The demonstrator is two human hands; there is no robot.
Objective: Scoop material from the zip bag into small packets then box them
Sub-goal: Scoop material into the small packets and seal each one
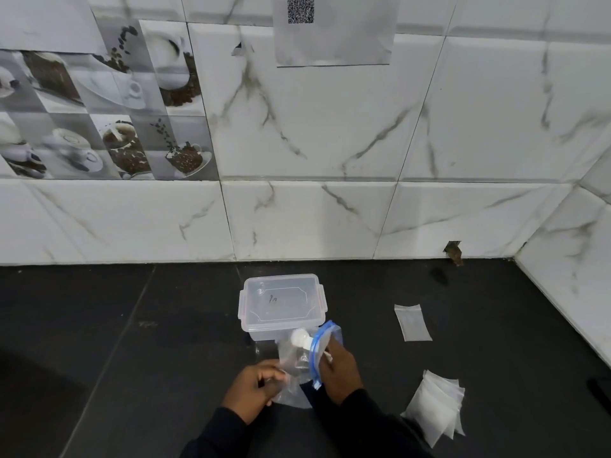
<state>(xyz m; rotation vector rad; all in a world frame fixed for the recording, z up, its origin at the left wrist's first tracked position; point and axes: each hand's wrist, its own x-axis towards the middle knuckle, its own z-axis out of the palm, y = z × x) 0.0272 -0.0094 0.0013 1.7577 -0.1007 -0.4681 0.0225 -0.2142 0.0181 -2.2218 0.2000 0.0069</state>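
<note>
A clear zip bag (294, 368) with a blue zip strip lies in front of me on the black counter. My left hand (256, 390) grips its near left side. My right hand (339, 368) is at the bag's blue mouth and holds a white scoop (301, 337) whose round bowl sits inside the bag. Just behind the bag stands a clear plastic box (281, 305) with its lid on. One empty small packet (413, 322) lies flat to the right. A pile of small packets (436, 404) lies at the near right.
The black counter (132, 342) runs back to a white marbled tile wall (330, 219), which turns a corner at the right. A dark object (600, 391) sits at the right edge of view.
</note>
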